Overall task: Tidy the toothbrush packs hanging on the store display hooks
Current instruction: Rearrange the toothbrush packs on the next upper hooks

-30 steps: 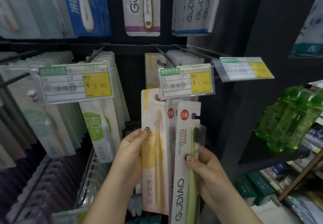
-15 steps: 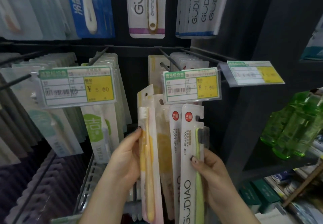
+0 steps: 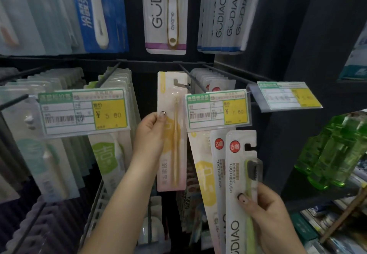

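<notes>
At frame centre my left hand (image 3: 153, 132) is pinching the yellow toothbrush pack (image 3: 172, 134), lining its slot onto the hook (image 3: 185, 79), while my right hand (image 3: 264, 212), lower right, is gripping the GUDIAO packs (image 3: 236, 174) aside.

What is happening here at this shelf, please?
A person is sorting toothbrush packs on store display hooks. The left hand holds a yellow toothbrush pack up at a hook, with the pack's hanging slot right at the hook's tip. The right hand grips a small stack of packs lower down, with a white GUDIAO pack holding a green brush in front. A price tag hangs just above that stack.
</notes>
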`<state>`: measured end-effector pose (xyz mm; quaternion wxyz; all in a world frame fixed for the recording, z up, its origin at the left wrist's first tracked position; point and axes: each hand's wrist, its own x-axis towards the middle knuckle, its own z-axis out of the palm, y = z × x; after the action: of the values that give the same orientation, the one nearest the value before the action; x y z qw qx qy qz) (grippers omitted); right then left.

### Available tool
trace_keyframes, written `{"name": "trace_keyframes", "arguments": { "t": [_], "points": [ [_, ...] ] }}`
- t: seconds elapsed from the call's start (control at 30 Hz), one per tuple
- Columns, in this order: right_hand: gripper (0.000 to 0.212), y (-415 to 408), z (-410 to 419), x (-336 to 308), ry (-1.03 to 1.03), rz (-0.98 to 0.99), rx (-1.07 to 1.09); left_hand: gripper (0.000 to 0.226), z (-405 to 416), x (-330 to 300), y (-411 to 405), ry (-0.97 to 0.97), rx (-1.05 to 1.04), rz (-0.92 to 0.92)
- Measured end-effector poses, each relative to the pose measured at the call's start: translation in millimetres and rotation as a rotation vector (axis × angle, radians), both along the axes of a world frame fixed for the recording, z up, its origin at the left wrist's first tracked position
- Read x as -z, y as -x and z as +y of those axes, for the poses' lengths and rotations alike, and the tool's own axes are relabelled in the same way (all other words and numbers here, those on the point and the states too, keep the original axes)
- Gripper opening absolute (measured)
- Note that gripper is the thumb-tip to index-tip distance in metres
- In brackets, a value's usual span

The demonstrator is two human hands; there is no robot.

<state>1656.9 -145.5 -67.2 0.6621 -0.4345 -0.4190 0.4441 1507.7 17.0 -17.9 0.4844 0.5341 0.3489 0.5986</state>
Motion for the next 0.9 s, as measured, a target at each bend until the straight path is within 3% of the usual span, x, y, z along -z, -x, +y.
{"name": "trace_keyframes", "arguments": {
  "t": [0.3,0.47,0.6,0.77,0.9],
  "points": [
    [0.066,-3.6,0.3,1.7,0.021,0.016,0.013,0.014,3.4,8.0,-11.6,-0.014,0.013,0.067],
    [0.065,-2.7,1.0,2.0,0.017,0.004,0.003,0.025,2.5,5.1,-20.3,-0.066,0.010,0.142],
    [0.064,1.6,3.5,-0.4,-0.007,0.004,-0.029,0.020,2.0,12.9,-17.8,-0.045,0.049,0.149],
    [0.063,9.2,11.2,1.0,-0.027,0.062,-0.032,0.010,-25.0,36.4,-10.3,-0.196,-0.129,0.105],
    [0.062,14.9,15.4,-0.3,-0.040,0.092,-0.044,0.020,-58.8,46.9,-13.6,-0.111,0.187,0.057]
  ]
}}
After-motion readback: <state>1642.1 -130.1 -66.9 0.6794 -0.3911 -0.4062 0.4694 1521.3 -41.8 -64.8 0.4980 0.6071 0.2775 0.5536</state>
